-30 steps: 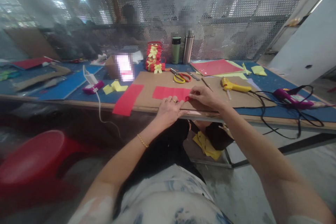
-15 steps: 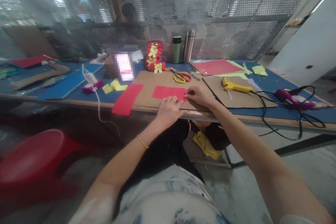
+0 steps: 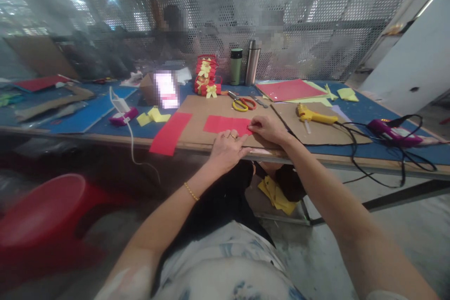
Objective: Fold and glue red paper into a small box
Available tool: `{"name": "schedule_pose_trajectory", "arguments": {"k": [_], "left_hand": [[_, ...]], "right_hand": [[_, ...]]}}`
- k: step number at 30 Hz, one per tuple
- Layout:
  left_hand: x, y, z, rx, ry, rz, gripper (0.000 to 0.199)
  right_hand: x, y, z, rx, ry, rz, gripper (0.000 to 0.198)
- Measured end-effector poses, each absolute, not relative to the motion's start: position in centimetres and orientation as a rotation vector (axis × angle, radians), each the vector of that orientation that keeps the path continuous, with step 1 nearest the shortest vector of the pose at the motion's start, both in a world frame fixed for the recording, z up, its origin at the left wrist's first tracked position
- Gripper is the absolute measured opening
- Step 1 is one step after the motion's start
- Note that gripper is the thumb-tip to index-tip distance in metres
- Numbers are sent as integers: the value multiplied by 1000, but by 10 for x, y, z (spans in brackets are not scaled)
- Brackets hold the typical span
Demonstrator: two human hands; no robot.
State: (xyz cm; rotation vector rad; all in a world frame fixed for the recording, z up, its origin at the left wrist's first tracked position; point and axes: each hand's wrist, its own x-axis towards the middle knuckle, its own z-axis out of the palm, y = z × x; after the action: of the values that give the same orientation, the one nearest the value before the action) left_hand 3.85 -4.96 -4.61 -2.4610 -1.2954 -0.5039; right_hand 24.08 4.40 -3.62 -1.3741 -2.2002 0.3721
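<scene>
The right hand (image 3: 267, 129) forms a narrow grip, thumb and fingertips pinched on the right end of a red sheet (image 3: 225, 123). The left hand (image 3: 228, 147), fingers extended and unclenched, rests flat on the sheet's near edge, just beside the right. The sheet lies lengthwise on brown cardboard (image 3: 197, 105), near the front edge of the blue counter (image 3: 372, 108).

To the left, a red strip (image 3: 171, 133) crosses the cardboard's edge, its near end overhanging the counter; yellow pieces (image 3: 160, 115) lie just beyond it. Behind the sheet are scissors (image 3: 241, 104) with yellow and red loops. To the right, a yellow glue gun (image 3: 316, 116) lies on cardboard, its dark cord extending rightward. Farther back stand a red ornament (image 3: 207, 77) with yellow bows, a green tumbler (image 3: 236, 68) and a steel flask (image 3: 252, 65), the latter two side by side.
</scene>
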Motion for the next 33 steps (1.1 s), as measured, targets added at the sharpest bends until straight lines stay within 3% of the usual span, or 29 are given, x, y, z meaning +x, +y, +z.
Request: {"name": "schedule_pose_trajectory", "arguments": {"k": [20,33], "left_hand": [[39,-44,-42,-2492,-1294,-480,56],[59,-37,-46,-2442,-1251,-535,83]], "right_hand": [[239,46,-37,-1434,-2164,334,7],[239,49,-39,-1421,-2187,354,8]]}}
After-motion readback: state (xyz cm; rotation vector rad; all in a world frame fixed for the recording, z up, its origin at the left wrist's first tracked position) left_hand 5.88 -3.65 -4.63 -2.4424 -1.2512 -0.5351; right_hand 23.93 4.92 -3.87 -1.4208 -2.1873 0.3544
